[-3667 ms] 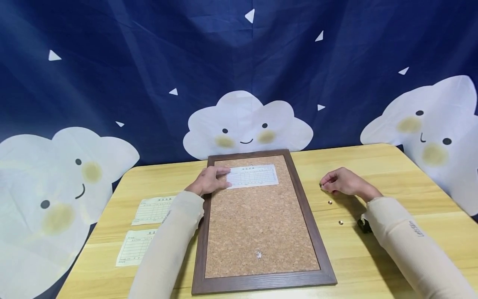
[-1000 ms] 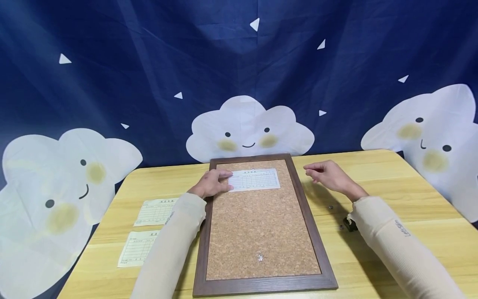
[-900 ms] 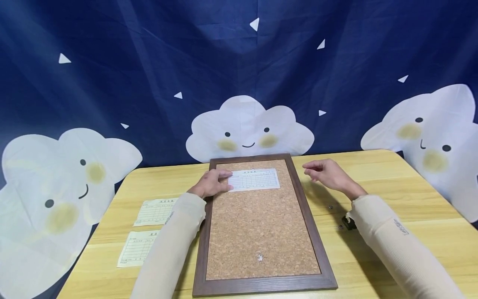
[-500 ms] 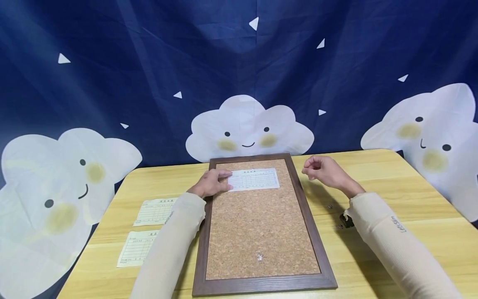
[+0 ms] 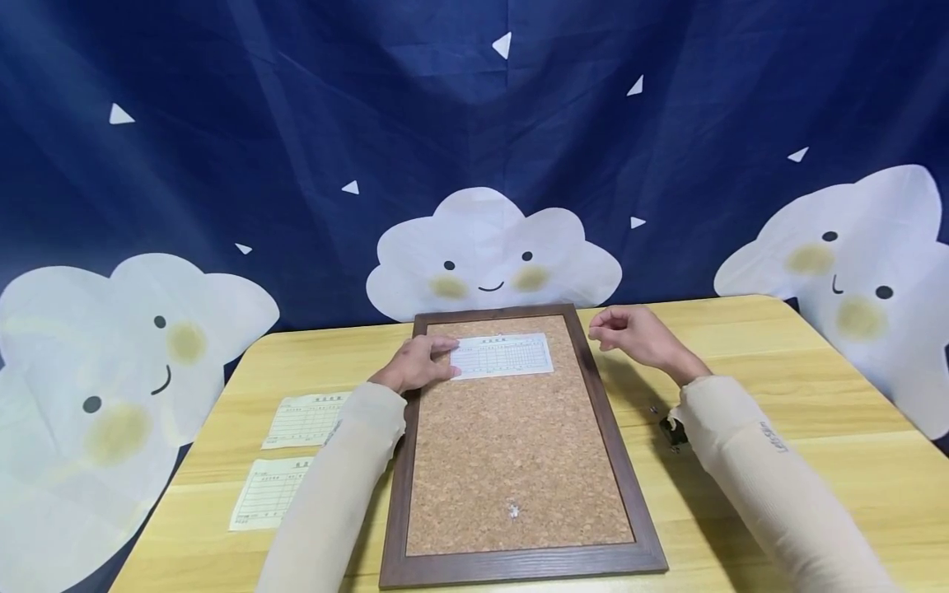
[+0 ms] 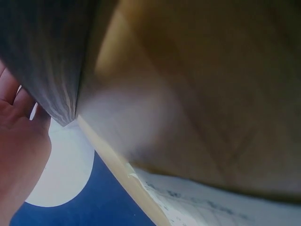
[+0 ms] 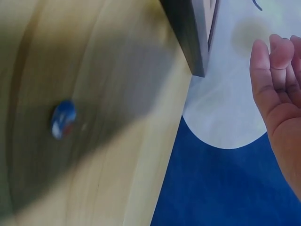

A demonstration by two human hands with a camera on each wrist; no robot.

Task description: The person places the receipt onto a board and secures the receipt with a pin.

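A white printed form slip (image 5: 504, 356) lies across the upper part of a cork board (image 5: 519, 453) with a dark brown frame. My left hand (image 5: 421, 362) reaches over the frame's left side, thumb and index finger spread and pressing the slip's left end. Beyond the frame's right side, my right hand (image 5: 638, 333) is raised over the table, thumb and fingertips brought together. A tiny dark bit of a thumbtack (image 7: 285, 39) shows at those fingertips in the right wrist view; the rest is hidden.
Two yellowish form slips (image 5: 270, 494) lie left of the board, partly behind the left sleeve. Loose thumbtacks (image 5: 654, 409) and a small black object (image 5: 673, 431) are near the right sleeve. A small whitish mark (image 5: 514, 511) shows low on the cork. A blue cloud-print curtain hangs behind.
My right hand has picked a thumbtack off the table and moved left and up toward the board's frame, its fingers closing together. The left hand stays on the slip.
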